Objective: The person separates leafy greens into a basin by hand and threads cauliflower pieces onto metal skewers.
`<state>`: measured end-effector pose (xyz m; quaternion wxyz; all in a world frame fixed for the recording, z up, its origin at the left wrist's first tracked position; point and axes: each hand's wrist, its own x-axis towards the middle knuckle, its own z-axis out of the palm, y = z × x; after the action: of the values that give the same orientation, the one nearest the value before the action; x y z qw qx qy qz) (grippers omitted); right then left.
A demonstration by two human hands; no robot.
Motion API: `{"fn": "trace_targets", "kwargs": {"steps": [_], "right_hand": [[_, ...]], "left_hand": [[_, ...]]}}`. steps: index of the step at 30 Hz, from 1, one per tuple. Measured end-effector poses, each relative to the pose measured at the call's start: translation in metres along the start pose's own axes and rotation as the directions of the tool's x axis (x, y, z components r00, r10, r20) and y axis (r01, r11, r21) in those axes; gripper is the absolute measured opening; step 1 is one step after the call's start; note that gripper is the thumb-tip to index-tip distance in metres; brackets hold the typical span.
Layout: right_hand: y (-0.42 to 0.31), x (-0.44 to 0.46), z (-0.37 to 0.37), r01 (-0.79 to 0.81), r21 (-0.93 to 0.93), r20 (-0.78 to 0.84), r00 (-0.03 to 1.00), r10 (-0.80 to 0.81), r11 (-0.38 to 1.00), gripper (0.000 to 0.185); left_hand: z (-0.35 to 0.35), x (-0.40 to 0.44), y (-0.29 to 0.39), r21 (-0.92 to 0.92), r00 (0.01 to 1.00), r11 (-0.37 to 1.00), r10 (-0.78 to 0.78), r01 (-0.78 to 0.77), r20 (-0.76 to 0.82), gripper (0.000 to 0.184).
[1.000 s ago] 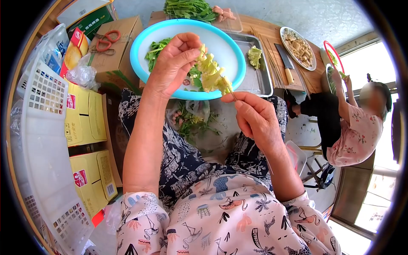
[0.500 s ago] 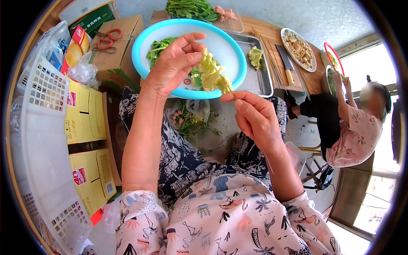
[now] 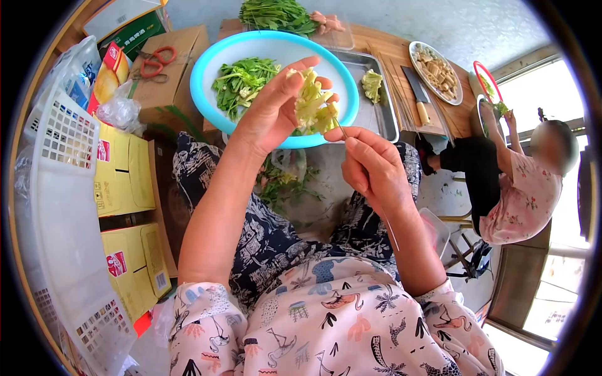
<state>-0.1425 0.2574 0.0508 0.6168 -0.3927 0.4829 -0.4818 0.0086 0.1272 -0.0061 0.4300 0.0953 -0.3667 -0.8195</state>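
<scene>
Pale yellow-green leafy vegetable (image 3: 308, 109) is bunched on the tip of a thin skewer (image 3: 392, 233), above the near rim of a blue-rimmed white basin (image 3: 202, 69). My left hand (image 3: 271, 113) is closed around the leaves from the left, some fingers behind them. Just below the leaves, my right hand (image 3: 371, 161) pinches the skewer, whose other end runs down along my forearm. Chopped greens (image 3: 244, 83) lie in the basin. Another skewered leaf (image 3: 372, 86) rests in a metal tray (image 3: 392, 128) on the right.
Skewers, a knife (image 3: 415, 91) and a plate of pale pieces (image 3: 437, 70) lie on the wooden table. At right sits another person (image 3: 527, 188) handling greens. Scissors (image 3: 157, 61) rest on a carton (image 3: 179, 94); a white crate (image 3: 63, 207) stands at left.
My left hand has shifted right and down, from pinching the leaf's upper end to wrapping round the bunch. The leaves sit more gathered on the skewer. More greens in the basin are visible.
</scene>
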Motion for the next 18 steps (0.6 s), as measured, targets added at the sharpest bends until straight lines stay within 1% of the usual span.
{"fn": "trace_targets", "kwargs": {"steps": [1, 2, 3, 4, 7, 8, 10, 11, 12, 14, 18], "right_hand": [[0.002, 0.002, 0.0, 0.006, 0.017, -0.012, 1.0, -0.006, 1.0, 0.026], [0.005, 0.004, 0.0, 0.004, 0.015, -0.016, 1.0, -0.004, 1.0, 0.026], [0.007, 0.006, 0.002, 0.019, -0.032, -0.045, 0.999, -0.02, 0.999, 0.027], [0.01, 0.008, 0.004, 0.032, -0.079, -0.072, 0.997, -0.037, 0.996, 0.027], [0.021, 0.014, 0.008, 0.03, -0.111, -0.083, 0.996, -0.039, 0.993, 0.026], [0.024, 0.016, 0.009, 0.036, -0.131, -0.092, 0.995, -0.048, 0.991, 0.026], [0.027, 0.019, 0.013, 0.034, -0.131, -0.091, 0.995, -0.046, 0.991, 0.026], [0.028, 0.02, 0.014, 0.03, -0.133, -0.086, 0.995, -0.042, 0.991, 0.026], [0.03, 0.02, 0.015, 0.026, -0.135, -0.081, 0.996, -0.037, 0.99, 0.026], [0.029, 0.021, 0.017, 0.027, -0.138, -0.071, 0.997, -0.037, 0.99, 0.025], [0.03, 0.023, 0.02, 0.047, -0.144, -0.074, 0.996, -0.058, 0.988, 0.026]], "left_hand": [[0.001, 0.0, -0.004, -0.004, 1.0, 1.0, -0.002, 0.002, 0.003, 0.068], [0.002, 0.001, -0.008, -0.06, 0.995, 0.998, -0.001, -0.005, -0.095, 0.061], [0.003, 0.002, -0.012, -0.114, 0.981, 0.993, -0.005, -0.018, -0.192, 0.056], [0.003, 0.002, -0.016, -0.116, 0.981, 0.993, -0.005, -0.018, -0.194, 0.056], [0.007, 0.003, -0.022, -0.081, 0.943, 0.994, 0.042, -0.073, -0.329, 0.047], [0.007, 0.003, -0.024, -0.079, 0.942, 0.994, 0.045, -0.075, -0.333, 0.047], [0.006, 0.004, -0.028, 0.017, 0.892, 0.992, 0.12, -0.125, -0.436, 0.045], [0.012, 0.003, -0.027, 0.033, 0.866, 0.991, 0.13, -0.13, -0.483, 0.041], [0.01, 0.003, -0.028, 0.032, 0.865, 0.991, 0.129, -0.13, -0.485, 0.041], [0.005, 0.005, -0.032, 0.054, 0.849, 0.981, 0.19, -0.188, -0.494, 0.037], [0.006, 0.009, -0.036, 0.095, 0.824, 0.971, 0.237, -0.22, -0.515, 0.035]]}}
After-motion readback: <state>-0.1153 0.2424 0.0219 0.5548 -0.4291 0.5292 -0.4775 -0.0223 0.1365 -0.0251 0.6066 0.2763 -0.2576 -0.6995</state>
